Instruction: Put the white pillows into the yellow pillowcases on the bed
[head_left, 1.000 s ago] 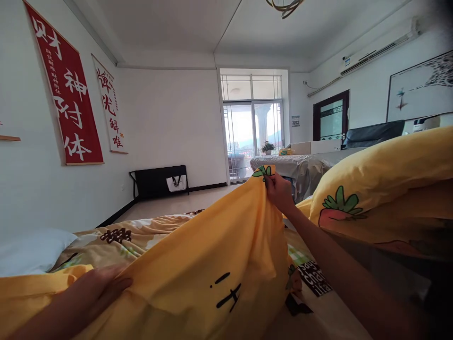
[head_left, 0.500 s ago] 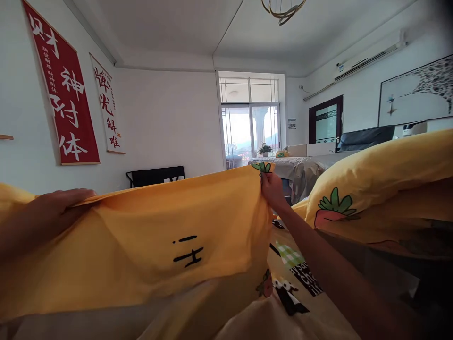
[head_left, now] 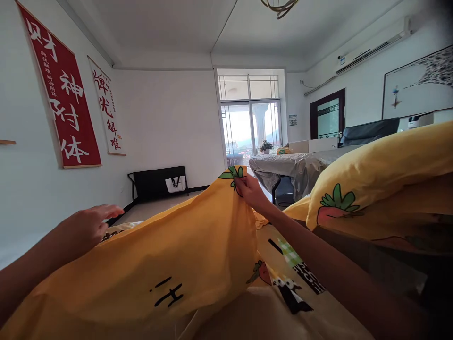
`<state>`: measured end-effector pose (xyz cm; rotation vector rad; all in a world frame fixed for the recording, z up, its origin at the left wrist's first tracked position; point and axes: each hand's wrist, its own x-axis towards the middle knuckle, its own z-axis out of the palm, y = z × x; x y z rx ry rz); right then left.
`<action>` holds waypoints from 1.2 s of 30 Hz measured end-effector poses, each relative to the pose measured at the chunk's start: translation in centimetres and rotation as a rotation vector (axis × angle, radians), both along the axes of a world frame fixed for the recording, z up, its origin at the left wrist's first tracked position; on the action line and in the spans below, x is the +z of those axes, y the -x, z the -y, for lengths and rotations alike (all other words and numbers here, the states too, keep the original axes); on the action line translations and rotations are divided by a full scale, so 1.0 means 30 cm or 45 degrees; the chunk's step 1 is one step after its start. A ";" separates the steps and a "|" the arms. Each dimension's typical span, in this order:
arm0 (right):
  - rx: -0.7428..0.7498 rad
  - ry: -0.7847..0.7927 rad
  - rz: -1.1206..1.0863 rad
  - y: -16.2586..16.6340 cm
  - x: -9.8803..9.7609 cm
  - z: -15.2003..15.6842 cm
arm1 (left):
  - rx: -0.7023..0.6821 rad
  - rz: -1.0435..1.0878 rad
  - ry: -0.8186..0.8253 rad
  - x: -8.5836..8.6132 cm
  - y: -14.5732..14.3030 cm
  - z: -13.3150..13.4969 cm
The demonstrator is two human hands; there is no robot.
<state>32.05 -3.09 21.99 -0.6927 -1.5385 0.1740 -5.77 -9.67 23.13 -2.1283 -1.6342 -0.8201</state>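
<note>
Bright daylight on my feed from the glass balcony door (head_left: 252, 137), view outside blown out, white walls (head_left: 170, 118) evenly lit, straight lines bowing at frame edges, bottom right corner dark and smeared, yellow sheet (head_left: 170, 255) close up slightly soft

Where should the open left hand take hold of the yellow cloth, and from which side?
Probably the top edge of the yellow cloth, just below the left hand, pinched from above: the right hand holds the far corner up, leaving that edge raised and exposed.
</note>
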 end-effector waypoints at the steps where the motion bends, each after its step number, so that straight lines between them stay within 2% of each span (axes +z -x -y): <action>1: -0.025 -0.039 -0.013 0.015 0.004 0.005 | -0.035 -0.030 -0.035 0.029 -0.095 0.018; 3: -0.131 -0.125 -0.034 0.045 0.007 0.016 | -0.117 -0.094 -0.223 0.050 -0.302 0.045; 5: -0.289 -0.213 -0.034 0.069 0.003 0.033 | -0.178 -0.173 -0.323 0.031 -0.485 0.056; 7: -0.439 -0.298 -0.010 0.079 -0.004 0.055 | -0.200 -0.264 -0.339 -0.001 -0.607 0.051; 9: -0.534 -0.377 0.034 0.072 -0.012 0.076 | -0.198 -0.236 -0.228 -0.018 -0.657 0.037; 11: -0.569 -0.436 0.076 0.055 -0.022 0.088 | -0.309 -0.112 -0.016 -0.010 -0.652 0.020; 16: -0.507 -0.464 0.063 0.036 -0.037 0.087 | -0.914 0.355 0.617 0.061 -0.566 -0.007; 18: -0.407 -0.400 0.014 0.047 -0.030 0.084 | -1.036 0.546 0.861 0.077 -0.541 -0.011; 20: -0.244 -0.284 -0.028 0.056 -0.019 0.085 | -1.084 0.685 0.985 0.083 -0.523 -0.016; 23: 0.031 -0.066 -0.045 0.053 -0.020 0.095 | -1.100 0.828 1.012 0.082 -0.502 -0.028; 26: 0.114 0.054 0.020 0.042 -0.066 0.121 | -1.101 0.913 0.992 0.080 -0.487 -0.040; 29: -0.063 0.054 -0.022 0.048 -0.144 0.143 | -1.089 0.920 0.957 0.082 -0.477 -0.044; 32: -0.296 -0.056 -0.139 0.059 -0.215 0.130 | -1.065 0.883 0.929 0.088 -0.465 -0.040; 34: -0.317 -0.101 -0.167 0.057 -0.242 0.101 | -1.051 0.867 0.892 0.092 -0.455 -0.034; 36: -0.252 -0.074 -0.166 0.046 -0.248 0.071 | -1.032 0.853 0.863 0.096 -0.449 -0.028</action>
